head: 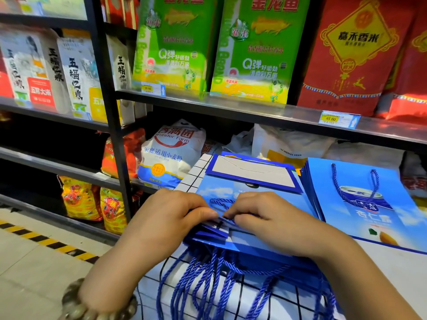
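A stack of flat blue paper gift bags (249,183) lies on a white cloth with a black grid (191,176), their blue rope handles (208,280) hanging over the near edge. My left hand (166,215) and my right hand (265,218) meet at the top bag's near edge. Both pinch its folded rim with curled fingers, thumbs nearly touching. The top bag's far end shows a white folded bottom panel. A second stack of the same blue bags (360,199) lies to the right, face up with a bowl picture.
Black metal shelves (208,100) stand close behind, carrying green rice bags (254,49), red rice bags (351,54) and a white flour sack (171,153). More sacks fill the left shelves. A yellow and black floor stripe (46,241) runs at lower left. A bead bracelet (92,306) circles my left wrist.
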Action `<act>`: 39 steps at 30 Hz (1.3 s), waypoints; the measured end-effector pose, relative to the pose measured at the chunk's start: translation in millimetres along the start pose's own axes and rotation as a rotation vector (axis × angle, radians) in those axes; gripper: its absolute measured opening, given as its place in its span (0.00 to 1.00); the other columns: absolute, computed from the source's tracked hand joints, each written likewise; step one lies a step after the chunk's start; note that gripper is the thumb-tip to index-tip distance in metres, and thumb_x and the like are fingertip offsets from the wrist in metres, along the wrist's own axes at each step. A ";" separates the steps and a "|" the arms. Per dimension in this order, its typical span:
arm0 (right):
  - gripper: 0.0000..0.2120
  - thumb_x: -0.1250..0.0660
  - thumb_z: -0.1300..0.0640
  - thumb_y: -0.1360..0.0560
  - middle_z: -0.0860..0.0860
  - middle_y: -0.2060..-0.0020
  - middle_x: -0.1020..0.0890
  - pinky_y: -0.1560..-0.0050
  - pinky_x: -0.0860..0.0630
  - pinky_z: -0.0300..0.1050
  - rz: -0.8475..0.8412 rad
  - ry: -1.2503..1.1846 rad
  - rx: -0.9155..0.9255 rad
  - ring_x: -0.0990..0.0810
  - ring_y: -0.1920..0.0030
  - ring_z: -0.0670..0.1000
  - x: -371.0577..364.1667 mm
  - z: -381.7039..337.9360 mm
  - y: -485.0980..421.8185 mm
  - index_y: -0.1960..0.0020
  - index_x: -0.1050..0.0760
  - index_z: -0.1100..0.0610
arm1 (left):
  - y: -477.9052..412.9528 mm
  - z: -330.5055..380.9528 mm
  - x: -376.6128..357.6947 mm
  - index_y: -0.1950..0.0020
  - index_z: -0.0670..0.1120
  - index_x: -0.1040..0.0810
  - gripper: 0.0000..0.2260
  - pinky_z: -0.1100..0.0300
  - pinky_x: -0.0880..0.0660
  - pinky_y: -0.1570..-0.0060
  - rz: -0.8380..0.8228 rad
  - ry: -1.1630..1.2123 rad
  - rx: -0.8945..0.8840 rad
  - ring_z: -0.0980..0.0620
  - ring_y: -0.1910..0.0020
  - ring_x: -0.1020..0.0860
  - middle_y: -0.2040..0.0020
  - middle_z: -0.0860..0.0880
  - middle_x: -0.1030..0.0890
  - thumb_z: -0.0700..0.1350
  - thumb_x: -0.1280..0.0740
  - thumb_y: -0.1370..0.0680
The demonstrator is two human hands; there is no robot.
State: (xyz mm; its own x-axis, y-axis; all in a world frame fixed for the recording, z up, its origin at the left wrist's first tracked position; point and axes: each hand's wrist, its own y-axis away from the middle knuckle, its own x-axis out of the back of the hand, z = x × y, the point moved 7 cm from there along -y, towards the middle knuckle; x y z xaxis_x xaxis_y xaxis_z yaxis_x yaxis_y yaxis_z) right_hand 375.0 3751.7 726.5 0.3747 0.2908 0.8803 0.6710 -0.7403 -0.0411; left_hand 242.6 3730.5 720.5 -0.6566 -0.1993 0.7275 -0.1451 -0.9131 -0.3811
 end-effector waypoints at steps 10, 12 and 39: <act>0.16 0.42 0.60 0.23 0.46 0.49 0.24 0.44 0.30 0.46 -0.071 0.176 0.004 0.27 0.47 0.47 -2.5 4.3 3.6 0.37 0.27 0.48 | 18.7 29.4 3.1 0.69 0.54 0.19 0.18 0.58 0.27 0.67 0.291 -0.290 0.105 0.56 0.61 0.21 0.62 0.57 0.19 0.65 0.40 0.32; 0.14 0.42 0.57 0.21 0.47 0.49 0.23 0.45 0.29 0.49 -0.066 0.196 0.024 0.27 0.47 0.49 -2.8 4.0 3.0 0.38 0.27 0.47 | 17.1 32.8 -7.8 0.73 0.54 0.20 0.14 0.58 0.26 0.71 0.231 -0.414 0.062 0.53 0.67 0.20 0.68 0.55 0.19 0.61 0.36 0.35; 0.06 0.31 0.51 0.30 0.43 0.61 0.22 0.55 0.27 0.43 0.347 0.134 -0.064 0.25 0.58 0.45 5.7 14.5 46.9 0.62 0.28 0.46 | -30.2 25.8 -37.4 0.60 0.54 0.30 0.10 0.55 0.26 0.57 -0.171 -0.079 0.168 0.54 0.62 0.25 0.64 0.54 0.21 0.50 0.28 0.31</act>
State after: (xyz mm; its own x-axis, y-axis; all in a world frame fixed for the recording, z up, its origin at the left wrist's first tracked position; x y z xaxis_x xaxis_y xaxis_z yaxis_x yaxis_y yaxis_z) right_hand 417.9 3727.5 722.8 0.4831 -0.0621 0.8734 0.4764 -0.8183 -0.3217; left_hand 290.6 3756.3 719.6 -0.5722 -0.0579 0.8180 -0.1201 -0.9808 -0.1535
